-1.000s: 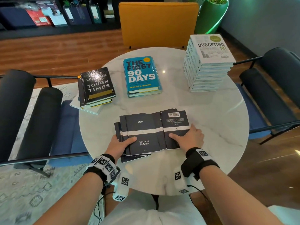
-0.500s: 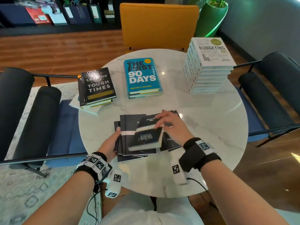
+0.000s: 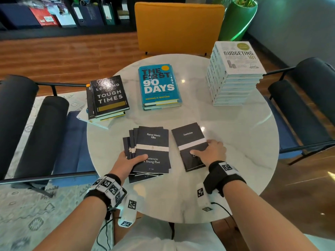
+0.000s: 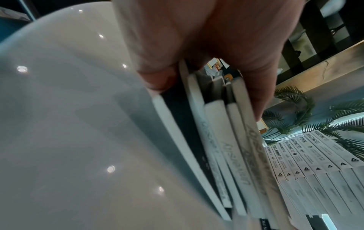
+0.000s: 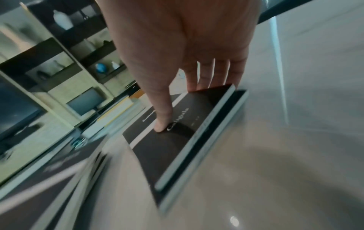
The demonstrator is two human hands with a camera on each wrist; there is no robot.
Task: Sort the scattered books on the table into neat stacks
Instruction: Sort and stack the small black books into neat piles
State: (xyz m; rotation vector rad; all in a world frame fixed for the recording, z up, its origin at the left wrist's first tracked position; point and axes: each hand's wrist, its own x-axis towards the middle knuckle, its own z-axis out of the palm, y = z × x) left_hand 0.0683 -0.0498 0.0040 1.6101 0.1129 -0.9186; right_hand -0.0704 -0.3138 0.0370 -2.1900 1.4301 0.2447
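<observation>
A fanned pile of thin black paperbacks (image 3: 153,147), a Rilke title on top, lies near the front of the round marble table (image 3: 235,142). My left hand (image 3: 133,156) grips its left edge, thumb on the cover; in the left wrist view the hand (image 4: 197,46) pinches several page edges of the pile (image 4: 226,140). To the right, apart from it, a black Suetonius booklet (image 3: 189,140) lies tilted on another one. My right hand (image 3: 201,147) holds it, thumb (image 5: 163,121) pressing the booklet's cover (image 5: 177,147) and the other fingers round its right edge.
Three stacks stand at the back: dark "Tough Times" books (image 3: 108,96) at the left, blue "The First 90 Days" (image 3: 157,86) in the middle, and a tall white "Budgeting 101" stack (image 3: 233,73) at the right. A yellow chair (image 3: 179,28) and dark chairs (image 3: 36,124) ring the table.
The right hand lifted a booklet across the spread and now holds a separate small pile to the right of it. The left pile shows a different top cover. The camera view shifted slightly.
</observation>
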